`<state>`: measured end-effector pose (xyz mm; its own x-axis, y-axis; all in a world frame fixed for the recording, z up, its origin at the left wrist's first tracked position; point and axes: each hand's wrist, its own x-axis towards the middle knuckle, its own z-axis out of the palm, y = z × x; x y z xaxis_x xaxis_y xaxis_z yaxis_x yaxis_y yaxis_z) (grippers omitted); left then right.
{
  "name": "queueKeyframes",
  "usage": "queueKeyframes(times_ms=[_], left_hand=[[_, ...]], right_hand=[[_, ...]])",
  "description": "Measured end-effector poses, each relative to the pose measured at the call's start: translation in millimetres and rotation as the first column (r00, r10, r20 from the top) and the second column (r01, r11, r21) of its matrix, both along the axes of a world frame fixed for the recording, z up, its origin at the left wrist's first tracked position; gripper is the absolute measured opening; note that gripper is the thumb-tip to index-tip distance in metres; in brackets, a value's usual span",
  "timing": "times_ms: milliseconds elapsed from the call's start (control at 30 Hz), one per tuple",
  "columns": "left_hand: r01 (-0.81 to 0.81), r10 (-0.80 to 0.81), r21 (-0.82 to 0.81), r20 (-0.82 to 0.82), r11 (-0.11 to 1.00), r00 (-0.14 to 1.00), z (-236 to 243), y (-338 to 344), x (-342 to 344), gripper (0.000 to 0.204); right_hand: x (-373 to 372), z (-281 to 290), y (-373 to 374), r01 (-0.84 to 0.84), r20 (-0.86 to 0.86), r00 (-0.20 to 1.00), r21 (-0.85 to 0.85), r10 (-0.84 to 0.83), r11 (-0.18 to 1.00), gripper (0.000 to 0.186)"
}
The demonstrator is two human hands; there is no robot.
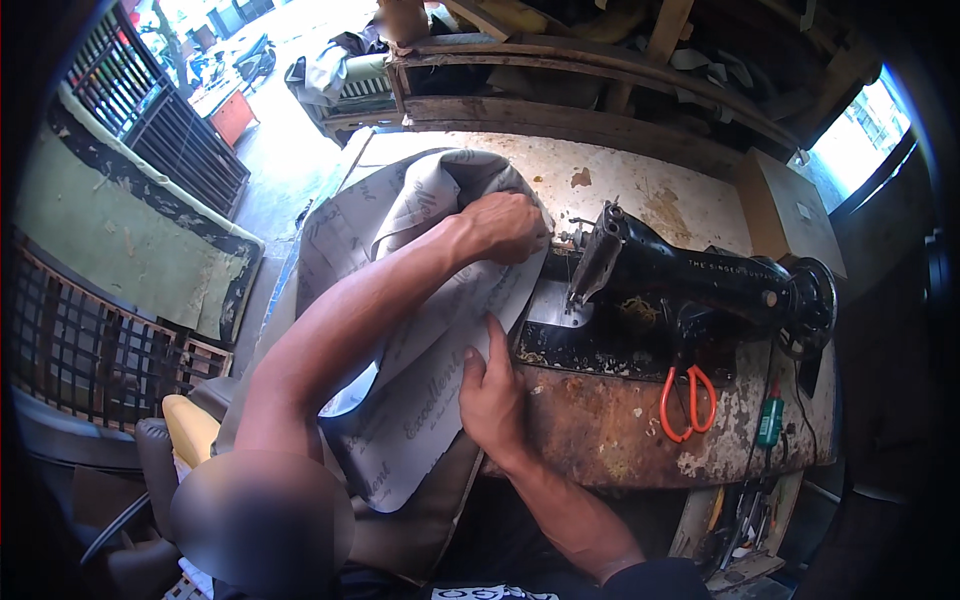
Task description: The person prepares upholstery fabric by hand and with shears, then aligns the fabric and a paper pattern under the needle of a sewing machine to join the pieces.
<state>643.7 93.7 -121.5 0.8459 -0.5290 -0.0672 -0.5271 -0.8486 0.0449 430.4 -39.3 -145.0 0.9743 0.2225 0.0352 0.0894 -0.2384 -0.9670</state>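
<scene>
My left hand (505,225) reaches across a large sheet of grey printed-backed material (410,390), its fingers curled on a folded upper part beside the sewing machine. My right hand (490,385) lies against the sheet's lower right edge, thumb and index finger apart and stretched out. The black, worn sewing machine (720,285) stands just to the right, its needle area left uncovered by the sheet. Orange-handled scissors (690,400) rest in front of the machine, near a small green bottle (770,420).
The worn table (590,420) carries a cardboard box (780,205) at back right. A wooden rack (560,65) with materials stands behind. Green padded panels (120,210) and metal grilles (160,140) line the left, beside a bright walkway. Assorted tools (745,520) sit below the table's right front.
</scene>
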Motion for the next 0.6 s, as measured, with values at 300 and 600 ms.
queueKeyframes(times_ms=[300, 600], left_hand=[[-0.069, 0.058, -0.36, -0.041, 0.931, 0.997, -2.8, 3.8, 7.3, 0.023], [-0.252, 0.236, -0.319, -0.087, 0.914, 0.968, -15.4, -10.0, 37.8, 0.022]], right_hand=[[0.3, 0.1, -0.7, 0.005, 0.004, 1.0, 0.004, -0.005, 1.0, 0.05], [0.6, -0.3, -0.8, 0.016, 0.037, 0.999, -0.012, -0.016, 1.0, 0.048]])
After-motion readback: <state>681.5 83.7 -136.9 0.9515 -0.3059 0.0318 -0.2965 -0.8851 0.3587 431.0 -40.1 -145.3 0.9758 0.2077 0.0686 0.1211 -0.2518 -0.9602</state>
